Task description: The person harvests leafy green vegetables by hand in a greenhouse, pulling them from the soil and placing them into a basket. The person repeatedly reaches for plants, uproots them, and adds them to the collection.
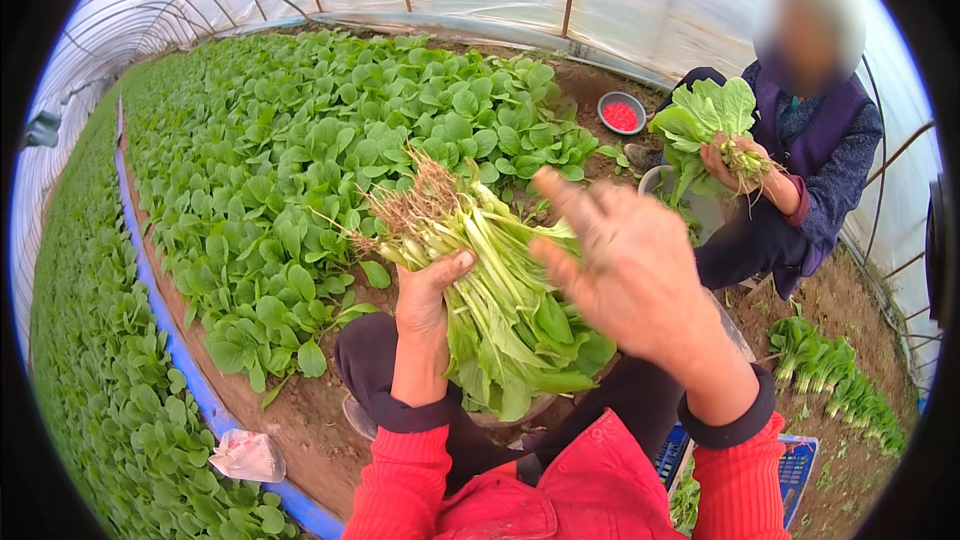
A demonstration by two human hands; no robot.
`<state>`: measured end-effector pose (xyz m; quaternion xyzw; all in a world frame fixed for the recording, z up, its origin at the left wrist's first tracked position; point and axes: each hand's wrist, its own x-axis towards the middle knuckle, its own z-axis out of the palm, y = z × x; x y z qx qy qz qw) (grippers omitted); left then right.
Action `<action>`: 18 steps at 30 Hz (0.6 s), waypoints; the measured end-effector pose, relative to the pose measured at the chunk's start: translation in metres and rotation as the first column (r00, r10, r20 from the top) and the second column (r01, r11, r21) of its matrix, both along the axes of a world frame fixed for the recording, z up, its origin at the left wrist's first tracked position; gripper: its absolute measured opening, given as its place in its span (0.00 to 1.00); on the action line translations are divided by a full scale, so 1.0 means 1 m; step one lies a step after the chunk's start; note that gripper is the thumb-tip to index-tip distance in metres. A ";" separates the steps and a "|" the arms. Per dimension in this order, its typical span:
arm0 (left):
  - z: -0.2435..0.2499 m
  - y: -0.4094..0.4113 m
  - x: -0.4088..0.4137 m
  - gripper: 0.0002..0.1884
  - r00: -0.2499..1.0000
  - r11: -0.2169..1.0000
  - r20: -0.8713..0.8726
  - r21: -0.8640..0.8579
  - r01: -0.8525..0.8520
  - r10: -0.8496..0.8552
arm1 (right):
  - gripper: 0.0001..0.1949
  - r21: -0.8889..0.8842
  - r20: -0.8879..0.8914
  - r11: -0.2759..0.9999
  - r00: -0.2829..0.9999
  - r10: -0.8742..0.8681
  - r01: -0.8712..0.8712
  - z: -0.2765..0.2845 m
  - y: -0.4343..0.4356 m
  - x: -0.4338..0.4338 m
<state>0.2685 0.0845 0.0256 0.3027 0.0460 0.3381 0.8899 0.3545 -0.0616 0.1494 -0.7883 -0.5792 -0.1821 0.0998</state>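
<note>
My left hand [431,292] grips a thick bunch of leafy greens [487,262] near its root end, thumb on top. The brown, hairy roots point away from me, and the broad green leaves hang towards my lap. Over the right side of the bunch is my right hand [630,262], blurred, its fingers apart and nothing seen in them. Whether its fingertips touch the leaves I cannot tell. Under the bunch, between my knees, part of a round rim [517,416] shows; the leaves hide the rest.
A bed of green plants [315,142] lies ahead, edged by blue sheeting [176,345] with a plastic bag [249,454] on it. At right a seated person [817,142] holds greens [709,124] by a pail [660,180]. A bowl of red bits [620,116], bunches on soil [836,375] and a blue crate [799,469] also show.
</note>
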 end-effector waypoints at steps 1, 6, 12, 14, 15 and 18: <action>0.007 -0.003 0.003 0.30 0.999 0.999 0.024 0.003 0.035 -0.035 | 0.25 0.151 0.072 0.989 0.997 -0.006 -0.005 -0.005 -0.001 0.016; 0.015 0.000 0.018 0.31 0.999 0.991 -0.007 0.120 0.051 -0.051 | 0.29 -0.046 -0.204 0.959 0.943 0.264 -0.278 -0.024 0.014 0.040; 0.020 -0.002 0.049 0.35 0.992 0.956 -0.128 0.290 0.049 -0.012 | 0.31 0.073 -0.038 0.959 0.960 0.276 -0.273 -0.047 0.020 0.070; 0.018 -0.003 0.060 0.36 0.988 0.958 -0.154 0.278 0.069 -0.026 | 0.32 -0.017 -0.089 0.974 0.970 0.226 -0.228 -0.045 0.015 0.076; 0.018 -0.002 0.064 0.33 0.988 0.959 -0.154 0.275 0.068 -0.026 | 0.32 -0.096 -0.087 0.975 0.977 0.195 -0.203 -0.043 0.014 0.079; 0.011 0.008 0.071 0.32 0.962 0.919 -0.269 0.387 0.074 0.036 | 0.30 -0.208 -0.177 0.968 0.978 0.107 -0.143 -0.036 0.006 0.093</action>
